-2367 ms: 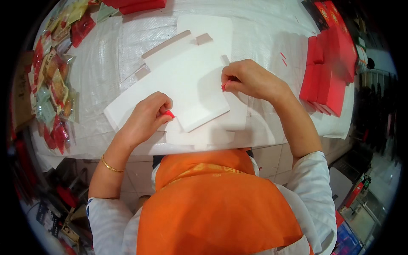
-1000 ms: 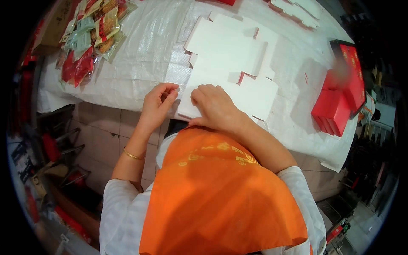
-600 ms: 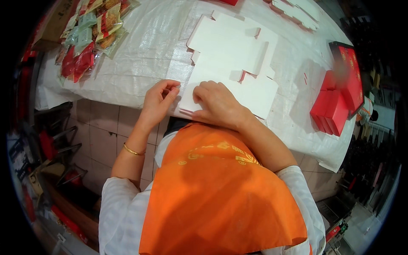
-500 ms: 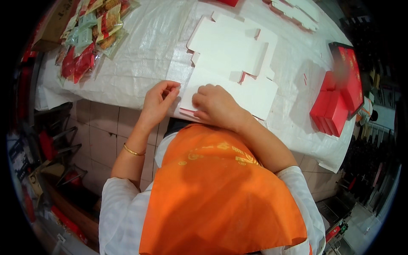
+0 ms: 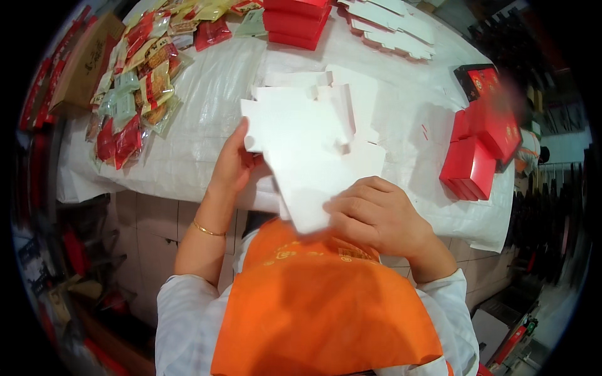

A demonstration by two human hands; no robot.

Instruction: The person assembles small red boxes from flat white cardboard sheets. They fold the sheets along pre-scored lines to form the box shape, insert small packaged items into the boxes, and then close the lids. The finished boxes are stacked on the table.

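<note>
A flat white cardboard box blank (image 5: pixel 301 135) with cut flaps is lifted and tilted between my two hands. My left hand (image 5: pixel 237 156) grips its left edge, the thumb showing along the side and the other fingers hidden beneath. At the near right corner my right hand (image 5: pixel 375 212) holds the blank, fingers curled over its edge. Under and behind it, another white blank (image 5: pixel 364 160) lies on the table, partly covered.
Packaged snacks (image 5: pixel 147 75) are heaped at the far left beside a brown carton (image 5: pixel 88 62). Red boxes stand in a stack (image 5: pixel 298 25) at the back and in a group (image 5: pixel 470 166) at the right. More flat white blanks (image 5: pixel 392 28) lie at the far right. White sheeting (image 5: pixel 213 113) covers the table.
The top blank has come up off the table, turned and moved toward me. Both hands have taken hold of its edges. The view has shifted, showing more of the table's back.
</note>
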